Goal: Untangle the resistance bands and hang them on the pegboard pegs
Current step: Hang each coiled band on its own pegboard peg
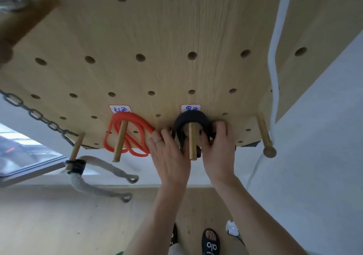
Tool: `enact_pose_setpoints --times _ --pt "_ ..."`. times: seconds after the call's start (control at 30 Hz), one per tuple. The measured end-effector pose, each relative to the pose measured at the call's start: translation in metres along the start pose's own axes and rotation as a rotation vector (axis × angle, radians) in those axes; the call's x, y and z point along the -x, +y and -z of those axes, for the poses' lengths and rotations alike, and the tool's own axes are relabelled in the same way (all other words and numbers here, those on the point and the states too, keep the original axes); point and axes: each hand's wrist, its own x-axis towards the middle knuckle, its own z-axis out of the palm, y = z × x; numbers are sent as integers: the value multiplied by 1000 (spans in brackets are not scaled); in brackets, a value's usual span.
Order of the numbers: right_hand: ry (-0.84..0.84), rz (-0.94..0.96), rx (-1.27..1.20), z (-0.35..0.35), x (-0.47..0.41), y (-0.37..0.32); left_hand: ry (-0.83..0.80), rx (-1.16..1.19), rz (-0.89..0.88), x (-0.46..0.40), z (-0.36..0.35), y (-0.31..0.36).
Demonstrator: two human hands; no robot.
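Black resistance band (191,118) looped over wooden peg (192,143) under a handwritten label (191,108), arch at top, both ends hanging down past the pegboard (157,38) lower edge. Left hand (170,156) and right hand (220,146) flank the peg, fingers curled onto the band's lower ends. Red resistance band (127,135) hangs coiled on the next peg (120,141) to the left, long axis roughly vertical. Pegs point out toward the camera.

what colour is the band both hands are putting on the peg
Black band; head view shows it.
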Motion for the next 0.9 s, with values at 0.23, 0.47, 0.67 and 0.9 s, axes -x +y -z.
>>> enact_pose_setpoints --times 0.23,0.47,0.67,0.9 --pt "30 -47 -22 -5 2 -3 -171 209 99 -4 10 -4" --pt "83 -51 31 -7 8 -6 -156 203 24 -9 -3 -7" --pt "123 -54 23 -9 9 -5 -128 129 57 -16 -5 -10" --pt "112 -96 11 -14 14 -9 -160 28 -35 -9 -5 -5"
